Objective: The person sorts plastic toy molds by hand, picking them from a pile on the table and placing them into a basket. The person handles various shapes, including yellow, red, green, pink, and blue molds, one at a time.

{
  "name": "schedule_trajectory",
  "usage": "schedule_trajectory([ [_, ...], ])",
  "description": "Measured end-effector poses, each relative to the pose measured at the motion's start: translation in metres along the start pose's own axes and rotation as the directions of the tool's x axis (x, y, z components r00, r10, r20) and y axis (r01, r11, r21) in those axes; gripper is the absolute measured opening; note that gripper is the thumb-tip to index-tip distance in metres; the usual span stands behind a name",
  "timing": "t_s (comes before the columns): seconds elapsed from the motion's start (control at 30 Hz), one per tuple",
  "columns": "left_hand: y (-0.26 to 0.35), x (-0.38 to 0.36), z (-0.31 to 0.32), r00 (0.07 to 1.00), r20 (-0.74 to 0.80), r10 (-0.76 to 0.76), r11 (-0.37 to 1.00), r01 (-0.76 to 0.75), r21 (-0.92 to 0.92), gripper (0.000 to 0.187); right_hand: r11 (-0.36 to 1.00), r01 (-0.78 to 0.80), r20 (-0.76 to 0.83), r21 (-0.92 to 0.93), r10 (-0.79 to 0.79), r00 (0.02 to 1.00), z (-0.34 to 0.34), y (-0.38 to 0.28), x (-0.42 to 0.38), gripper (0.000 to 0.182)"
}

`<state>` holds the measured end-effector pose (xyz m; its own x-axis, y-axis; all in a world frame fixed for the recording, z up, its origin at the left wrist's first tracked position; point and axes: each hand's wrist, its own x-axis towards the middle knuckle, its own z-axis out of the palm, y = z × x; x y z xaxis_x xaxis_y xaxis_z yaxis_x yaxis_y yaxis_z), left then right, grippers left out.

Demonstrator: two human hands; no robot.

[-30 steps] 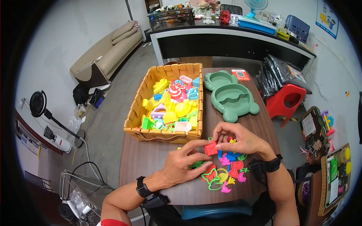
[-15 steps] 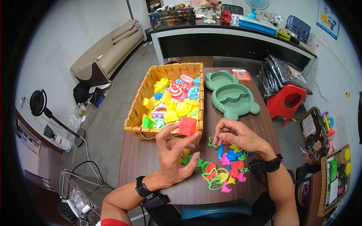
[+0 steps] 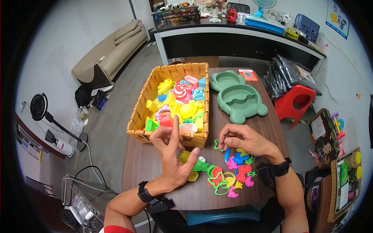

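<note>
Two hands: over a brown table (image 3: pixel 155 163).
Basket (image 3: pixel 140 116): woven, full of plastic moulds; lower layers hidden.
Green tray (image 3: pixel 239 99): beside basket; red sticker (image 3: pixel 247 74) unreadable.
Left hand (image 3: pixel 173 155): raised at basket's near rim, fingers loosely spread, empty.
Right hand (image 3: pixel 244 141): fingertips pinching a blue tool (image 3: pixel 226 155) among loose moulds (image 3: pixel 229 176).

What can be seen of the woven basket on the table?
The woven basket is rectangular, tan-yellow, looks like plaited wicker or plastic, and stands upright on the dark wooden table, left of the green tray. It is heaped with bright plastic toy moulds. The left hand is raised at its near rim.
</note>
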<state>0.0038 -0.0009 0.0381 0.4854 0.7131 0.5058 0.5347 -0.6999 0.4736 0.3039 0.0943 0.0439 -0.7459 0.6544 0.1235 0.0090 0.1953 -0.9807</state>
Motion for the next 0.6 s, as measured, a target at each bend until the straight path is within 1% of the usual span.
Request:
schedule_trajectory([
  [0.37,0.000,0.004,0.002,1.000,0.011,0.006,1.000,-0.006,-0.007,0.042,1.000,-0.014,0.016,-0.023,0.014,1.000,0.001,-0.004,0.000,0.033],
  [0.47,0.001,0.004,0.001,1.000,0.017,0.003,1.000,-0.003,-0.013,0.042,1.000,-0.027,-0.006,-0.012,0.027,1.000,0.001,-0.001,0.001,0.033],
  [0.53,0.003,0.009,0.005,1.000,0.021,0.001,1.000,-0.001,-0.019,0.041,0.998,0.004,-0.078,-0.057,-0.009,0.997,0.000,0.012,0.003,0.031],
  [0.6,0.006,0.004,0.007,1.000,0.024,0.001,1.000,-0.001,-0.027,0.041,0.996,-0.020,-0.105,-0.090,0.010,0.994,0.001,0.007,0.003,0.030],
])
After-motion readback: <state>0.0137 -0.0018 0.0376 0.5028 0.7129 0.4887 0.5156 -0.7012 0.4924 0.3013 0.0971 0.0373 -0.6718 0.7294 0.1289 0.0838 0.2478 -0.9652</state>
